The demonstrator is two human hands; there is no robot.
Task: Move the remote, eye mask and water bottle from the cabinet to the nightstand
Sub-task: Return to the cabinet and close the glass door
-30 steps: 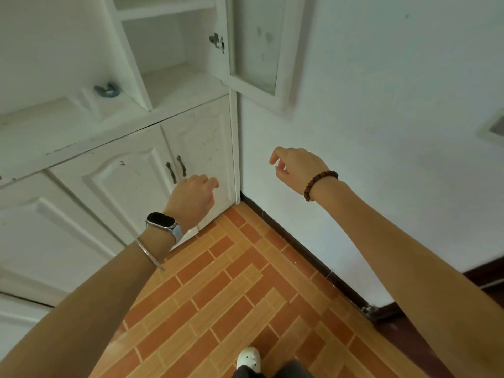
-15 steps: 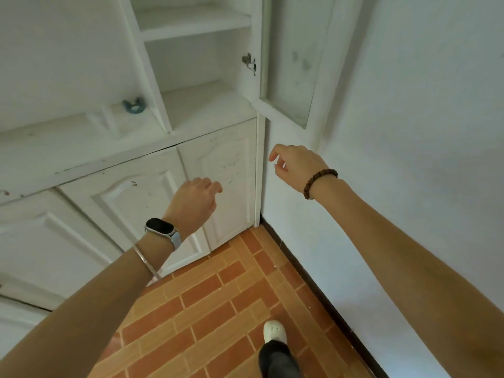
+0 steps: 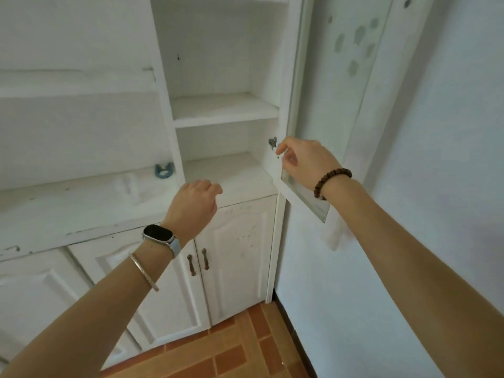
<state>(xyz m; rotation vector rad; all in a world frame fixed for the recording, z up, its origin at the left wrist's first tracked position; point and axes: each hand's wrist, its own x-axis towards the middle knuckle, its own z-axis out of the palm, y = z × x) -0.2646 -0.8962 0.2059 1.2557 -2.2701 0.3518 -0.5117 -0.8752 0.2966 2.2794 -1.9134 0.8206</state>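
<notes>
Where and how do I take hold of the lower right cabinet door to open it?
Take the lower right door by its dark handle, an upright bar at the door's left edge. Come from the front with the left hand, which hangs above it holding nothing, and hook fingers behind the bar; the panel itself offers little grip.

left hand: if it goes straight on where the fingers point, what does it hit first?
Likely the open compartment's bottom shelf: the left hand points up-right toward its front edge, with nothing visible between. Depth is unclear; it may clear the edge and land further in.
</notes>
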